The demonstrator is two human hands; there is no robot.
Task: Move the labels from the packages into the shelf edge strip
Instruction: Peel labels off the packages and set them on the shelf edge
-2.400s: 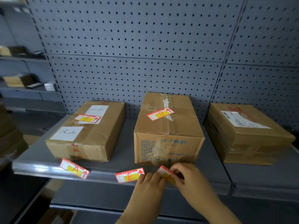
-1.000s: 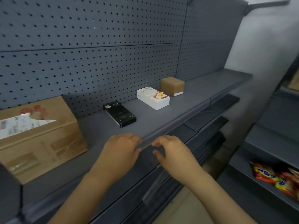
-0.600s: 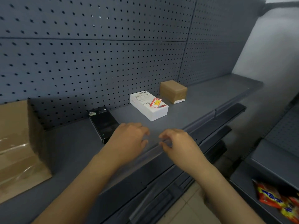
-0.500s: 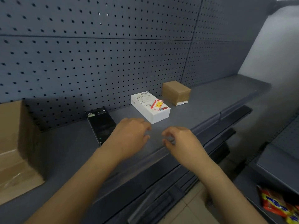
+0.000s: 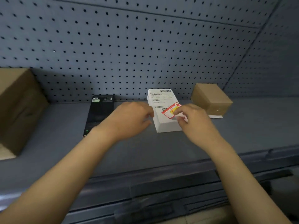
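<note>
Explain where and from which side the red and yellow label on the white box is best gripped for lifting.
Pinch the red and yellow label at its near right end, coming from the right and front. It is thin and lies flat and aslant on the white box, so only an edge offers purchase. The right hand already has its fingertips at that end, while the left hand hovers beside the box.

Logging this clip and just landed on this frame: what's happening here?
A person is working at a grey shelf with a pegboard back. Their right hand pinches the red and yellow label lying on the white box, apparently lifting it off. The left hand hovers beside the box, holding nothing. A black box and two brown cartons sit alongside. The shelf edge strip in front shows no label.
</note>
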